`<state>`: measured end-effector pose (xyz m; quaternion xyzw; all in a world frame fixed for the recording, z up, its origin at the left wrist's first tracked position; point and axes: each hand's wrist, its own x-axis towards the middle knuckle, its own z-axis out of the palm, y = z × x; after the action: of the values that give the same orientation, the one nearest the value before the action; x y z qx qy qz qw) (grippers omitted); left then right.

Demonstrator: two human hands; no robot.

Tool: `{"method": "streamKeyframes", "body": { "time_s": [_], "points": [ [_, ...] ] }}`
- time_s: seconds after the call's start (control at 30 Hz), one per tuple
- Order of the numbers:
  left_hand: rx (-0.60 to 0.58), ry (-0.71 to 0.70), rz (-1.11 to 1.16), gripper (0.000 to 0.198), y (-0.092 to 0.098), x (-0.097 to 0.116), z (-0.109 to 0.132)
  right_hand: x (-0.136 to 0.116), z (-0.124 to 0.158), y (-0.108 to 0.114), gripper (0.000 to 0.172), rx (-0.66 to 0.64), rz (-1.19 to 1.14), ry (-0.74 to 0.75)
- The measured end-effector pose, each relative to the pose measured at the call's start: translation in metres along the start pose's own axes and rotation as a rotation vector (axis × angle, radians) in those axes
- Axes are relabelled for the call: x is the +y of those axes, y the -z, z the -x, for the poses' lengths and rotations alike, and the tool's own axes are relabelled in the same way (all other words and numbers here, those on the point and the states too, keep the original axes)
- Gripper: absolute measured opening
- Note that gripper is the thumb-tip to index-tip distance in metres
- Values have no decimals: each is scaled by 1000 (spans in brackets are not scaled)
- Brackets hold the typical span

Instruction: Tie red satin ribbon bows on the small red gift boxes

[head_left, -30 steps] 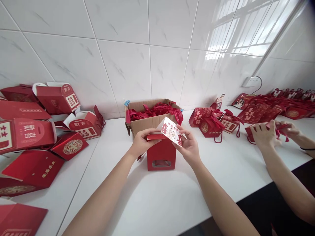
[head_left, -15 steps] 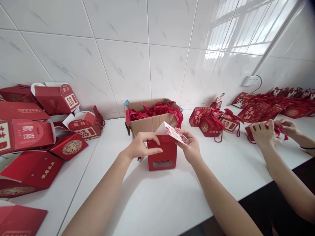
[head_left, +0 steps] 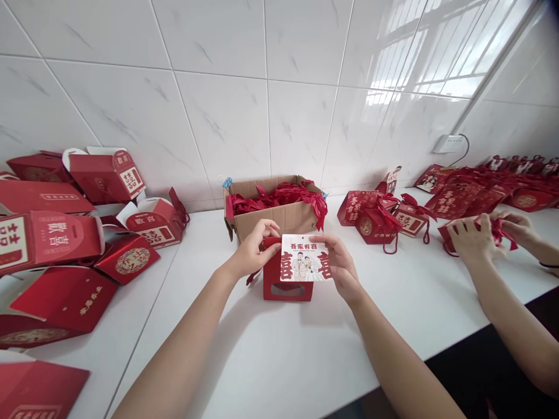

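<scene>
A red box [head_left: 271, 279] with an oval window stands on the white table in front of me. My left hand [head_left: 257, 249] pinches the top left edge of this box between thumb and fingers. A square white card [head_left: 304, 258] with a printed couple and red characters faces me, covering the upper right of the box front. My right hand [head_left: 343, 267] grips the card at its right side, fingers along the top edge. The back of the box is hidden.
A cardboard box [head_left: 273, 223] of red ribbons is behind. Red gift boxes [head_left: 56, 240] pile up at the left; finished-looking ones [head_left: 379, 224] stand right. Another person's hands [head_left: 474, 238] hold a red box at the far right. The tiled wall [head_left: 236, 116] bounds the table.
The card has swung down from a slant above the box to lie upright before its front. My left hand has closed on the box's top edge. The view has shifted slightly.
</scene>
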<state>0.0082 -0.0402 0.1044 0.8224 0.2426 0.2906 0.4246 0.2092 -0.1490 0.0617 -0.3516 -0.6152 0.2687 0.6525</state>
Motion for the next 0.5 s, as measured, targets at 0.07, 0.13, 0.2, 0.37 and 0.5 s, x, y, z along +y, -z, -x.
{"method": "streamKeyframes", "body": {
  "time_s": [0.07, 0.13, 0.2, 0.37, 0.5],
  "points": [
    [40, -39, -84, 32, 0, -1, -2, 3, 1, -1, 42, 36, 74, 54],
    [40, -84, -110, 31, -1, 0, -3, 5, 0, -4, 33, 103, 220, 103],
    [10, -103, -89, 30, -2, 1, -3, 8, -1, -7, 28, 167, 396, 128],
    [-91, -19, 110, 32, -5, 6, -1, 10, -3, -13, 39, 285, 572, 191],
    [-107, 25, 272, 31, -9, 7, 1, 9, -4, -13, 48, 257, 461, 89]
  ]
}}
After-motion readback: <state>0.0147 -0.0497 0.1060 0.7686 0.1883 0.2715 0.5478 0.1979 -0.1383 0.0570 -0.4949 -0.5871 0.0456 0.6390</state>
